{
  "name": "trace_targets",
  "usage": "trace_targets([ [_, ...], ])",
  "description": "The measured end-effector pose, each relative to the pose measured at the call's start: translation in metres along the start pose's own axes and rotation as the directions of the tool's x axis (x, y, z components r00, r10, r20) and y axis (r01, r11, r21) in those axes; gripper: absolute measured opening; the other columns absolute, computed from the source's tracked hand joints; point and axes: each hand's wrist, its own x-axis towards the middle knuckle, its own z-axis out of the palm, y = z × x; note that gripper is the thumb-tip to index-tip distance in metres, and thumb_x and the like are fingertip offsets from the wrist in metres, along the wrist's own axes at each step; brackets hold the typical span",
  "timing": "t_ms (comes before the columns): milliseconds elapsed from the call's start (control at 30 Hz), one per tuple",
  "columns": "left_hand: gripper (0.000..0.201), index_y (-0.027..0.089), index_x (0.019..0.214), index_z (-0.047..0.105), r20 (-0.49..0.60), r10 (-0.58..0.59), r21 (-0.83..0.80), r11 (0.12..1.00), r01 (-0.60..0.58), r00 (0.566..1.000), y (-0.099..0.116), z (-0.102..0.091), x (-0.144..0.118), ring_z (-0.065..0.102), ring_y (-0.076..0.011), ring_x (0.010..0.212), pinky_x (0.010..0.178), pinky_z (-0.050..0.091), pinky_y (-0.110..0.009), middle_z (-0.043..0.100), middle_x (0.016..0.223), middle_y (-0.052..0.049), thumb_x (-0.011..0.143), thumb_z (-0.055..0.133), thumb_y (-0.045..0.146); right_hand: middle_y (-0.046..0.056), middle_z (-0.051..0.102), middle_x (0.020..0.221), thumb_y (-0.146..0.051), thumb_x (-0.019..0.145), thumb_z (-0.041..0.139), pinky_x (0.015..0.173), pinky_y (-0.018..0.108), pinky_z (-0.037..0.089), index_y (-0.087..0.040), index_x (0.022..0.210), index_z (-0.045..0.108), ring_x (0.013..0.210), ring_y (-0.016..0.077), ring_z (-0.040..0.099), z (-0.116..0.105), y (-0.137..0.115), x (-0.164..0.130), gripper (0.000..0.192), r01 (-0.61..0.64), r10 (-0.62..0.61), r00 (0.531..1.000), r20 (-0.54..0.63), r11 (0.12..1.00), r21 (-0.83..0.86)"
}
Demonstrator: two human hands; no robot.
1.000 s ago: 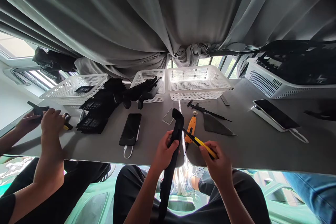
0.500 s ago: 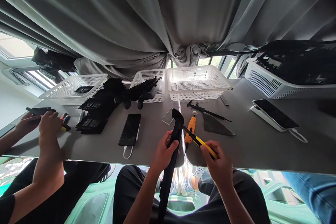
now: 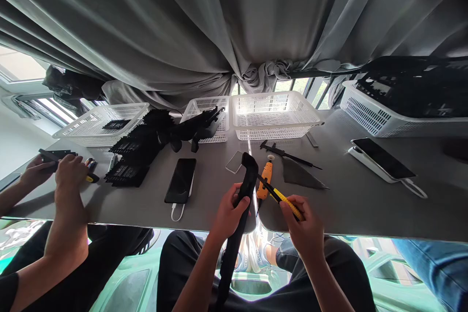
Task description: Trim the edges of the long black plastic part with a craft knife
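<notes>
A: Largest is the curtain (image 3: 175, 24), hanging well beyond your fingers. Next comes the table (image 3: 358, 200), spreading ahead of them and away to both sides.

B: Then the baskets. The right basket (image 3: 369, 114), heaped with black things (image 3: 413, 87), sits far to the right of your fingers. The middle basket (image 3: 276, 132) stands ahead of them, and the left basket (image 3: 78, 131) is well off to their left, with a black pile (image 3: 137, 151) beside it.

A: And the black part (image 3: 251, 173)?

B: You have it in your left hand (image 3: 232, 212), which is closed round it, thumb along the near face and the other fingers curled behind. Its bent end rises past your fingertips; its long end slants down below them, over your lap.

A: Smaller again: one phone (image 3: 181, 180) lies to the left of those fingers, and the caliper (image 3: 290, 154) lies farther out, ahead of your right ones.

B: Closer in is the orange tool (image 3: 265, 179), between your two sets of fingers and slightly beyond.

A: Last, the knife (image 3: 284, 198). Your right hand (image 3: 302, 224) is closed on its yellow handle. Its tip points away from those fingers, just beside the black part; whether it touches, you cannot tell from here.
</notes>
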Motion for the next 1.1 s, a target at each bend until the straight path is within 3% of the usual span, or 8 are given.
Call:
trace_targets([
  [500,0.045,0.020,0.119,0.065,0.008,-0.004,-0.006,1.000,0.004,1.000,0.0001,-0.0013,-0.0002,0.056,-0.0139,0.053,0.051,0.040,-0.024,0.064,0.066,0.003,0.091,0.075,0.053,0.007,0.079,0.089,-0.066,0.095,0.070,0.067,0.028,0.058,-0.022,0.098,0.071,0.076,0.0208,0.074,0.0008,-0.0021,-0.0003,0.044,-0.030,0.031,0.999,-0.032,0.999,0.009],
  [700,0.035,0.020,0.105,0.061,0.091,-0.007,-0.064,0.998,0.013,0.996,-0.0002,-0.0039,0.0017,0.062,-0.0149,0.057,0.056,0.047,-0.026,0.073,0.074,-0.002,0.086,0.078,0.044,0.006,0.078,0.089,-0.063,0.096,0.070,0.065,0.027,0.059,-0.022,0.098,0.071,0.074,0.0200,0.073,0.0001,0.0002,-0.0017,0.042,0.011,-0.011,1.000,-0.010,1.000,0.014],
  [900,0.074,0.015,0.141,0.057,0.092,-0.006,-0.082,0.997,0.014,0.996,-0.0043,-0.0036,0.0030,0.060,-0.0157,0.052,0.052,0.046,-0.026,0.070,0.069,0.000,0.090,0.076,0.064,0.006,0.079,0.091,-0.061,0.096,0.071,0.062,0.025,0.057,-0.022,0.099,0.071,0.074,0.0193,0.073,-0.0006,0.0035,-0.0027,0.039,0.010,-0.011,0.998,0.058,1.000,0.016],
  [1100,0.073,0.013,0.143,0.060,0.066,0.009,-0.064,0.998,-0.005,0.998,-0.0080,-0.0025,0.0031,0.057,-0.0143,0.051,0.051,0.045,-0.026,0.068,0.067,0.001,0.093,0.073,0.064,0.004,0.078,0.087,-0.063,0.096,0.070,0.064,0.026,0.057,-0.022,0.097,0.071,0.072,0.0188,0.072,0.0013,0.0002,-0.0012,0.042,-0.012,0.012,1.000,-0.008,1.000,0.005],
])
